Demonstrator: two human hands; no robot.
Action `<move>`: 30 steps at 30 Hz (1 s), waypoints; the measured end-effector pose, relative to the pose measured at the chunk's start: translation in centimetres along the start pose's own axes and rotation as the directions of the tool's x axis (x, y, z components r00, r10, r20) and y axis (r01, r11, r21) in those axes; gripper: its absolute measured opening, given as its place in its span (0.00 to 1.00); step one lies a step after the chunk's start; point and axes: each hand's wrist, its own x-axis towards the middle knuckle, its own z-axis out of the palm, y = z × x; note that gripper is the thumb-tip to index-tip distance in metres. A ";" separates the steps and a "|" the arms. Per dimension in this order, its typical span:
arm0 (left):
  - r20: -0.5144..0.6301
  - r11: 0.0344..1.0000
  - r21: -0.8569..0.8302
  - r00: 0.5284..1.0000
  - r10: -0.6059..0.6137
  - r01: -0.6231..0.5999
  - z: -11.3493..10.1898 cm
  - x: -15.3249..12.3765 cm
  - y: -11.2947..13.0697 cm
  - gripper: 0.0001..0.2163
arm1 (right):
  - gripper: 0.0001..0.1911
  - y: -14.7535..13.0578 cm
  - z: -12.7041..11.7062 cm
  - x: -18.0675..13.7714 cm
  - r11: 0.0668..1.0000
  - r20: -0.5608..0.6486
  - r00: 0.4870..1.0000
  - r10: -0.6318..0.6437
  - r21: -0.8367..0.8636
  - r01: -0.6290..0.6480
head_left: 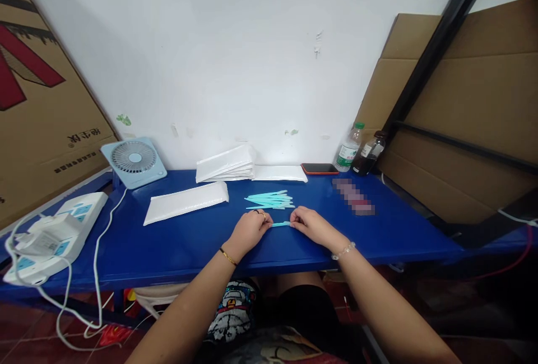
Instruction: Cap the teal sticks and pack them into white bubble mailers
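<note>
— What sits between the two hands?

— A pale turquoise strip (281, 224), lying flat on the blue bench (176, 246) near its front edge. The left hand (249, 231) pinches one end, the right hand (310, 225) the other; each grip is narrow, fingertips closed on the strip.

— And just behind it?

— A loose pile of similar turquoise strips (270, 200), fanned out on the bench, close to the hands but apart from them.

— What else is on the surface?

— A white padded envelope (186, 202) to the left of the pile, a stack of white envelopes (226, 163) and another flat one (280, 173) against the wall. A dark phone (319, 168) with an orange rim lies beside a clear bottle with a green cap (348, 149) and a bottle of dark liquid (369, 154). At far left, a small blue fan (133, 161) and a white power strip (54, 235) with trailing cables.

— The room?

— A white, scuffed wall (235, 56) behind; cardboard boxes (462, 101) lean at both sides, with a black metal frame (437, 45) at right.
</note>
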 end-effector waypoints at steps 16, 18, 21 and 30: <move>-0.054 0.982 0.154 0.993 -0.103 0.110 -2.3 2.9 -4.5 0.07 | 0.05 0.5 -0.8 5.2 0.987 -0.058 0.996 -0.070 -0.148 0.061; -0.042 0.980 0.182 0.996 -0.076 0.082 -2.1 3.1 -4.5 0.08 | 0.03 0.5 -0.5 5.5 0.980 -0.049 0.994 -0.093 -0.181 0.083; -0.040 0.980 0.198 0.999 -0.011 0.019 -2.1 2.5 -4.1 0.10 | 0.04 0.7 -0.5 4.8 0.984 -0.045 0.993 -0.113 -0.145 0.105; 0.061 0.998 0.057 0.998 0.022 -0.025 -3.4 0.6 -4.2 0.11 | 0.09 2.3 -2.4 1.7 0.997 -0.018 1.000 -0.002 0.073 0.003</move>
